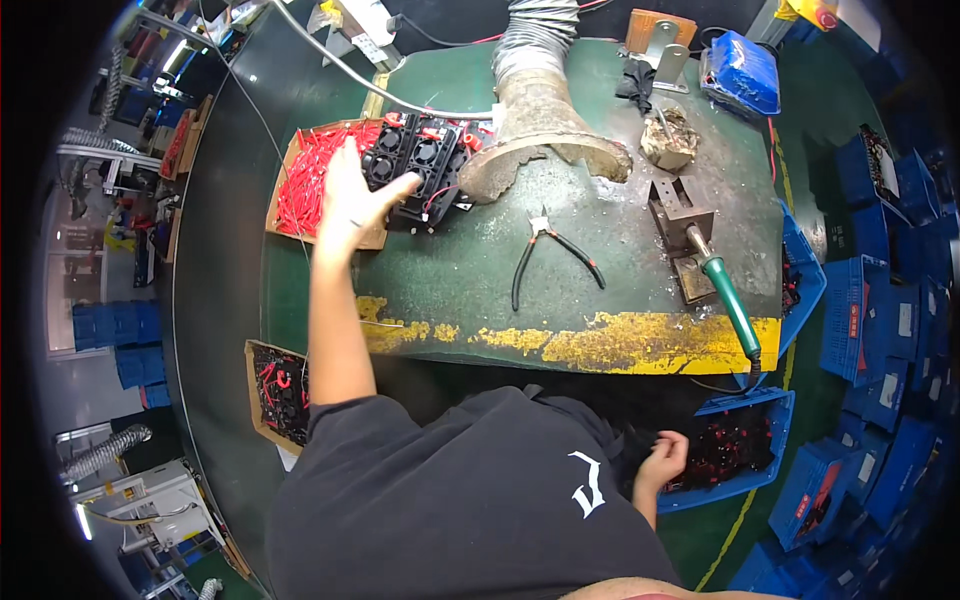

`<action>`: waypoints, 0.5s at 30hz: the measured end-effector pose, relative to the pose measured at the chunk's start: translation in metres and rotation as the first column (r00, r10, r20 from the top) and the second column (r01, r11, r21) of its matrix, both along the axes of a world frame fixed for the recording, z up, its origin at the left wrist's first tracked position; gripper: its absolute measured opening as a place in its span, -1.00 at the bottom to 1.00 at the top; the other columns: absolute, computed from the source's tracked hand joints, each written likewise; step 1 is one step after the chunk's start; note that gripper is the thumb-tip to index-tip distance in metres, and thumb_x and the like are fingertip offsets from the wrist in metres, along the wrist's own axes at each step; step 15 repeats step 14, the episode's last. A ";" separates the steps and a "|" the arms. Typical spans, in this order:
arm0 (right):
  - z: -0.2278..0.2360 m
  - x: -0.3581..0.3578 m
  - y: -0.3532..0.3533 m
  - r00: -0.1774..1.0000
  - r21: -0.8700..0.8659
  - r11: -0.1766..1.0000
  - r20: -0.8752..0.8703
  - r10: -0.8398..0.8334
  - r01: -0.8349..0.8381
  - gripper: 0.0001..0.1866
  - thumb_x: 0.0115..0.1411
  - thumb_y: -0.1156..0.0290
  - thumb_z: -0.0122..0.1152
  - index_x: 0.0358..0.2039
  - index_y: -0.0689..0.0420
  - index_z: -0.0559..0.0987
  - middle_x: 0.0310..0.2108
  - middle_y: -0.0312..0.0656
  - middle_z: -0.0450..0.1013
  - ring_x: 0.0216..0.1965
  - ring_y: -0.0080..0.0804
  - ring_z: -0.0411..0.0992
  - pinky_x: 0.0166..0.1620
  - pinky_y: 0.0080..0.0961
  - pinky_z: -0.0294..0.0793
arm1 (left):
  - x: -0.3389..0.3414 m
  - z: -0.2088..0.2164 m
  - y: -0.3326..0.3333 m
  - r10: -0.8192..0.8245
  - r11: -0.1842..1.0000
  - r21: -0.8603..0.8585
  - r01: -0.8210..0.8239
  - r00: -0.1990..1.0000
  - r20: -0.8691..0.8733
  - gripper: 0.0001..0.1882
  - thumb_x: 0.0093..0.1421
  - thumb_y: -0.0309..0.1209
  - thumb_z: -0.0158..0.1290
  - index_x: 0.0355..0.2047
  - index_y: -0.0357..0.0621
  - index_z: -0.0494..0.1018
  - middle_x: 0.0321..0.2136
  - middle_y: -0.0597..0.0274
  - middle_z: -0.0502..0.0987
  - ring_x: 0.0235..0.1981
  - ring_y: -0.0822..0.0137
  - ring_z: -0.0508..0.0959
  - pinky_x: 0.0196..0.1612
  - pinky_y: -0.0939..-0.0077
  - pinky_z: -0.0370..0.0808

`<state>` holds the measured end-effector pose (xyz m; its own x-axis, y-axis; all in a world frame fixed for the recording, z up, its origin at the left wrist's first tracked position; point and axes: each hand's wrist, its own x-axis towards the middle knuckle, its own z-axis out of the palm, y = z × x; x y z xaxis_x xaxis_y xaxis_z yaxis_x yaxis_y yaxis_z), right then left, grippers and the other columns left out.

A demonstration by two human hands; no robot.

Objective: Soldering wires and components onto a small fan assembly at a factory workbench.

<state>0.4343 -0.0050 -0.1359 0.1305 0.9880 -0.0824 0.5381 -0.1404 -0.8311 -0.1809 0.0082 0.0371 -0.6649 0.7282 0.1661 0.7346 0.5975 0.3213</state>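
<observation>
My left hand (352, 193) reaches across the bench with thumb and fingers spread wide. It lies between a cardboard box of red wires (300, 190) and a cluster of black cooling fans (432, 150), its thumb over the near fans. I cannot tell whether it presses on them. Low on the right, my right hand (662, 460) is beside a blue crate (778, 440) of black and red parts. Its fingers are curled in, and whatever they may hold is hidden. Cutting pliers (541, 226) lie with handles apart mid-bench. A green-handled soldering iron (728, 300) rests in a metal stand (683, 208).
A worn funnel-shaped fume hood (540, 120) on a ribbed duct (535, 35) stands at the bench's back. A tin of residue (670, 138) and a blue packet (742, 72) sit right of it. Below left is a box of fans (280, 395). Blue crates (855, 320) are stacked right.
</observation>
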 end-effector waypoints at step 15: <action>0.120 -0.351 0.069 -0.011 0.062 0.529 -0.995 0.098 -0.846 -0.15 0.26 0.21 0.12 0.40 0.26 -0.07 0.43 0.01 -0.12 0.40 -0.10 -0.05 0.29 -0.04 0.21 | -0.022 0.012 0.012 -0.108 0.984 0.175 -0.020 0.718 0.687 -0.35 -0.02 -0.25 0.39 0.00 -0.34 0.40 -0.18 0.14 0.59 -0.17 0.34 0.57 -0.04 0.47 0.49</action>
